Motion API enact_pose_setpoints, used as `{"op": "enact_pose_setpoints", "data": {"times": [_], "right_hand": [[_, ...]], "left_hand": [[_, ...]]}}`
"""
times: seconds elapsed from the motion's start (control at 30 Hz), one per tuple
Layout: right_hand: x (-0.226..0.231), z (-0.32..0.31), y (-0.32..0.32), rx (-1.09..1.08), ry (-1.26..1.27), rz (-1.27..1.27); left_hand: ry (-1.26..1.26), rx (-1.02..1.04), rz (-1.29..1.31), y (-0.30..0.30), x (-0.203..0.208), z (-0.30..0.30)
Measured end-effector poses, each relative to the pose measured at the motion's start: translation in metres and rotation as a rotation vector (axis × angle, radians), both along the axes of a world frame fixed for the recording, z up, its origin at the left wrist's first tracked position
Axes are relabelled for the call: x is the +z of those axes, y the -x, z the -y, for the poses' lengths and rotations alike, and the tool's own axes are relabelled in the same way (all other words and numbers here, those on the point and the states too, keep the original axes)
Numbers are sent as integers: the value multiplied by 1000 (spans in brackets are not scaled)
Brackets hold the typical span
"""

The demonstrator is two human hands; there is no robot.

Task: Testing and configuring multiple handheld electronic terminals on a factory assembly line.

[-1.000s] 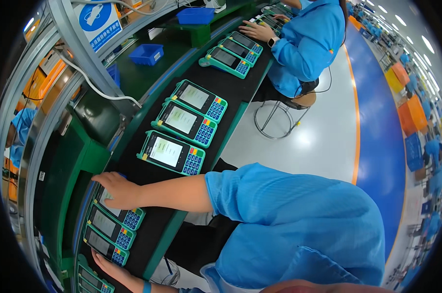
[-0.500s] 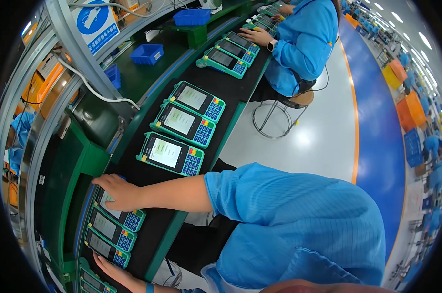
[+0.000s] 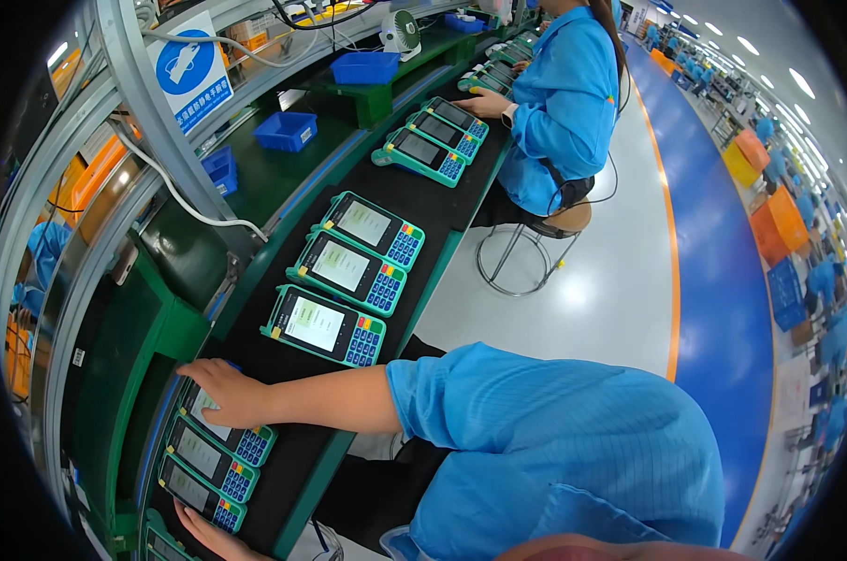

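Note:
Three payment terminals with green casings and blue keypads lie side by side on the black bench top at lower left. My right hand (image 3: 231,393) grips the far terminal (image 3: 254,447), fingers over its outer edge and thumb across its lit screen. The middle terminal (image 3: 199,453) lies between that one and the near terminal (image 3: 189,488). Against the near terminal's lower side rests my left hand (image 3: 210,533), its visible fingers stretched out and partly hidden by the casing. Below it, another terminal (image 3: 161,545) is cut off by the picture's dark rim.
Three more terminals (image 3: 314,323) with lit screens lie farther along the bench. Beyond them, a co-worker (image 3: 564,112) sits on a round stool (image 3: 568,221) beside more terminals (image 3: 427,150). A metal post (image 3: 166,122), a white cable (image 3: 185,201) and blue bins (image 3: 286,131) line the left side.
My left hand has drawn in against the near terminal's side, and its fingers show less. My right hand keeps its hold. The whole view has shifted slightly, with nearby things lower in it.

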State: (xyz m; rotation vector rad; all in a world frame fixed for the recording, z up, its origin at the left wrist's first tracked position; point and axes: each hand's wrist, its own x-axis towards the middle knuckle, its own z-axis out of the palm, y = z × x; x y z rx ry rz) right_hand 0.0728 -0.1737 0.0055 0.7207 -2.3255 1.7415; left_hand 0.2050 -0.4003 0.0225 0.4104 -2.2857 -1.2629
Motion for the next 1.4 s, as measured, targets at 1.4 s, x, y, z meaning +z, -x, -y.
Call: {"op": "enact_pose_setpoints", "data": {"times": [1.4], "right_hand": [[-3,-1,0,15,-1,-30]], "left_hand": [[-58,36,108,0,8,-6]]}}
